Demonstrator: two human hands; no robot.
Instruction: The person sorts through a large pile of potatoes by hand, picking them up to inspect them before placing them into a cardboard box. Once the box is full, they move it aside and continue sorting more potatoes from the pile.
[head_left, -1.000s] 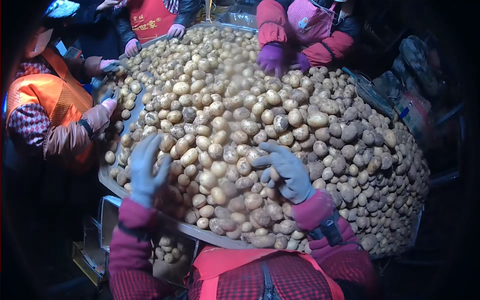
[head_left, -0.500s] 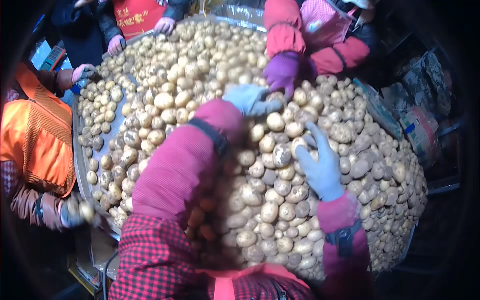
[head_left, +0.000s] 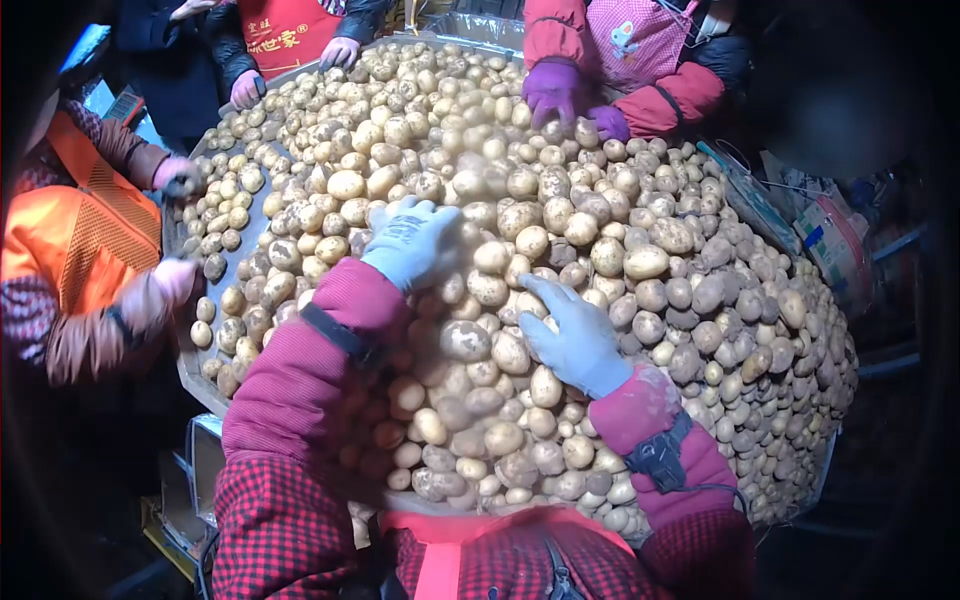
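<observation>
A large heap of potatoes (head_left: 645,262) covers a wide metal-edged table. My left hand (head_left: 410,240), in a light blue glove, rests over the middle of the heap, palm down, with its fingers spread across the potatoes. Lower and to the right, my right hand (head_left: 575,335), gloved in the same light blue, touches the pile with its thumb and forefinger apart. Potatoes lie between and below both hands. No potato shows in either hand, though what lies under the palms is hidden.
Two purple-gloved hands (head_left: 552,92) of a co-worker reach in from the top. At the left, a person in an orange vest (head_left: 105,235) works by the table's metal rim (head_left: 195,385). Another person's pink gloves (head_left: 340,53) rest at the upper left rim.
My left hand has moved left and a little down, away from the purple gloves. My right hand has shifted left. The purple-gloved hands have moved apart. The left co-worker's lower hand has risen.
</observation>
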